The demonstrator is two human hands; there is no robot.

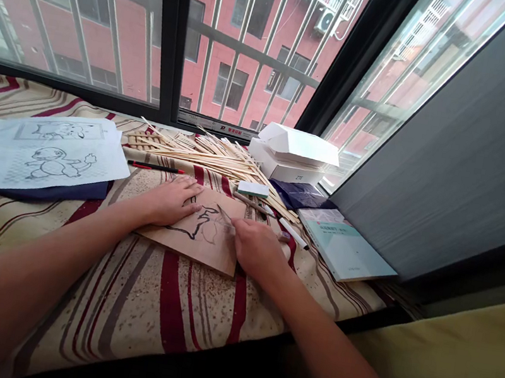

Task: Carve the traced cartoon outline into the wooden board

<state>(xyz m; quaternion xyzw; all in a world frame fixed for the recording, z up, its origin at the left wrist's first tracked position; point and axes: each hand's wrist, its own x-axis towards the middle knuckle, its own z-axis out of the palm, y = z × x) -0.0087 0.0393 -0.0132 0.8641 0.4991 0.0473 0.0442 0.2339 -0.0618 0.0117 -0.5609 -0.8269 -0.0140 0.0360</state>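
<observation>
A thin wooden board [223,254] lies on the striped cloth, with dark carved or inked lines and fainter pencil-like lines on its face. My left hand [174,200] rests flat on the board's left part, fingers stretched out and holding nothing. Closed around a slim carving tool [224,213], my right hand [258,247] is at the board's right edge. The tool's thin tip points left and touches or nearly touches the board near the drawn lines; most of its handle is hidden in the fist. Small wood chips [137,311] are scattered around the board.
Line-drawing sheets [71,154] lie at left over dark blue paper [89,192]. Behind the board are a red-black pen [155,167], many thin wooden sticks [205,150], an eraser [253,188] and a white box [279,166]. A white marker [294,234] and a book [348,249] lie right.
</observation>
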